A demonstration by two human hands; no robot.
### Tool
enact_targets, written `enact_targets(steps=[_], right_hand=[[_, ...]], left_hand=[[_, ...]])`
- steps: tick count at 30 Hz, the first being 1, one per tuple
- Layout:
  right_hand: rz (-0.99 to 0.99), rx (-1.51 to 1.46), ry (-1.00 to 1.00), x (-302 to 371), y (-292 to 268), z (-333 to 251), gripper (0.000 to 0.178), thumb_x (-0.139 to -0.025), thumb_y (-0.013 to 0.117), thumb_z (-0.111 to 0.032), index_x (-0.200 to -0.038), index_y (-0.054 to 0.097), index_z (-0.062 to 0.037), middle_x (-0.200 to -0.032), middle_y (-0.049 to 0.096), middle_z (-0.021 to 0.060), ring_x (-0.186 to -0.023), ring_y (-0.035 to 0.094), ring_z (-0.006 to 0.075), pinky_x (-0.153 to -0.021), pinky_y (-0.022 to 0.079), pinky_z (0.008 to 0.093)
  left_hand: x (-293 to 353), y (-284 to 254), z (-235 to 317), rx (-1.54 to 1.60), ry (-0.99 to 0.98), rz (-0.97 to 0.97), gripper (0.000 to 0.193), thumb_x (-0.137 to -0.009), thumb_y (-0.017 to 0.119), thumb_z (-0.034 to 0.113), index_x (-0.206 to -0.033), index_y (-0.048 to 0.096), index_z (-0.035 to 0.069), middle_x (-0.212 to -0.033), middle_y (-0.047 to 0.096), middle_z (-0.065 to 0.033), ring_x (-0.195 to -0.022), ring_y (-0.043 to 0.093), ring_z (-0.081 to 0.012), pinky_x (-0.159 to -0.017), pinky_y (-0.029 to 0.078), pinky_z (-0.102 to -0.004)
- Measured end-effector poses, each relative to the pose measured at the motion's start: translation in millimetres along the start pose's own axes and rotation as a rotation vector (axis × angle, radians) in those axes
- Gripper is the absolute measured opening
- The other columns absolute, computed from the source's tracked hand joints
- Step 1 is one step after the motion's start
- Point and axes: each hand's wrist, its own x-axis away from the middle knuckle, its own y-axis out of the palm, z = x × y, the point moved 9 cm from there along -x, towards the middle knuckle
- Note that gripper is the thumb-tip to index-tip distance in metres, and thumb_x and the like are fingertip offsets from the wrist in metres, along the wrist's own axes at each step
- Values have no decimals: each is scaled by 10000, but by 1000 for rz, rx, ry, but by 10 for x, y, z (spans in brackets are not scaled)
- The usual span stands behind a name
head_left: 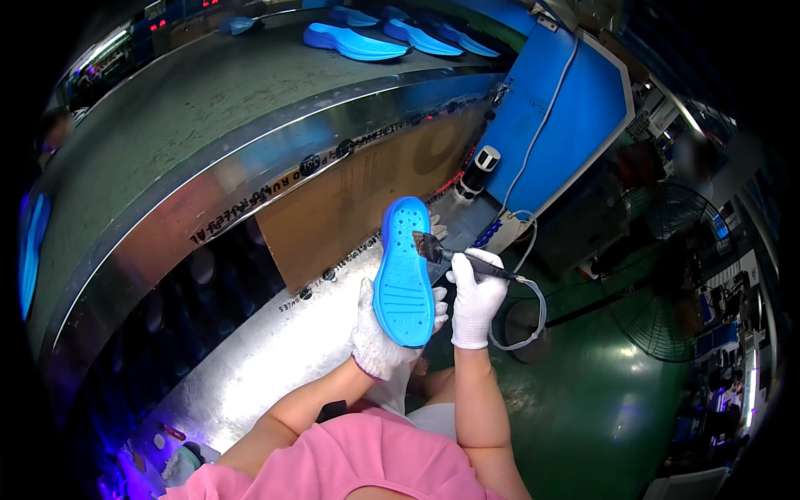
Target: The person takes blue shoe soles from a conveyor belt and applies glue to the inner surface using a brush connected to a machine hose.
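Note:
A bright blue shoe sole (404, 279) is held up in front of me, its hollowed face with small holes and ridges turned toward me. My left hand (379, 337), in a white knit glove, wraps round its lower end from beneath, fingers showing at the sole's right edge. My right hand (477, 300), also white-gloved, grips the dark handle of a brush (442, 252). The dark bristles touch the sole's upper part near its right edge. From the brush handle a thin clear tube (542, 308) loops down beside my right wrist.
Beyond stands a green conveyor belt (192, 100) with a metal rim; several blue soles (354, 42) lie on it. Below are a cardboard sheet (358, 200) and a shiny metal worktop (275, 350). A black-and-white cylinder (477, 173) stands near a blue machine housing (550, 108). At right is a fan (675, 267).

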Motion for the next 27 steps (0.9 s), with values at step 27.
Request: enact_targets(steps=[27], right_hand=[[-48,80,-59,95,85,70,172,-862,686,-16,-991,573,-14,-772,599,24,-628,573,90,-574,471,244]], left_hand=[[62,243,60,128,31,-25,884,-923,263,737,-1415,423,19,-1287,569,-273,-1092,603,-433,-984,476,-523]])
